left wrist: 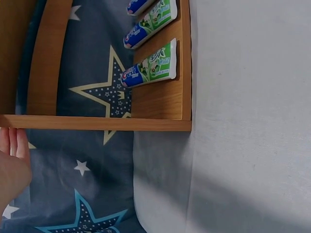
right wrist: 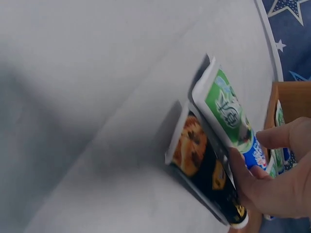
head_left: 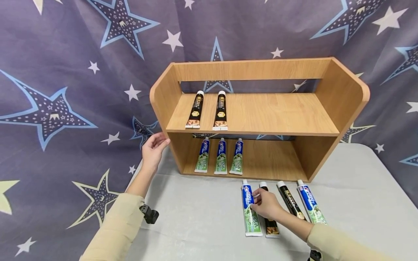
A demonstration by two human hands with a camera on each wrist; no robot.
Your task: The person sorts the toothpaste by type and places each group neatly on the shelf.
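Observation:
My right hand (head_left: 268, 206) pinches a blue-and-green toothpaste tube (head_left: 251, 221) on the table, thumb on one side and fingers on the other in the right wrist view. Right beside it lies a black toothpaste tube (right wrist: 201, 158), partly under the hand in the head view. Further right are another black tube (head_left: 290, 200) and another blue-and-green tube (head_left: 311, 204). My left hand (head_left: 153, 150) rests its fairly straight fingers against the left side panel (left wrist: 97, 123) of a two-tier wooden shelf (head_left: 258, 112).
Two black tubes (head_left: 220, 110) lie at the left of the upper tier. On the lower tier, three blue-and-green tubes (head_left: 220, 157) lie side by side, caps to the back. A star-patterned curtain (head_left: 81, 145) hangs behind the white table (head_left: 196, 217).

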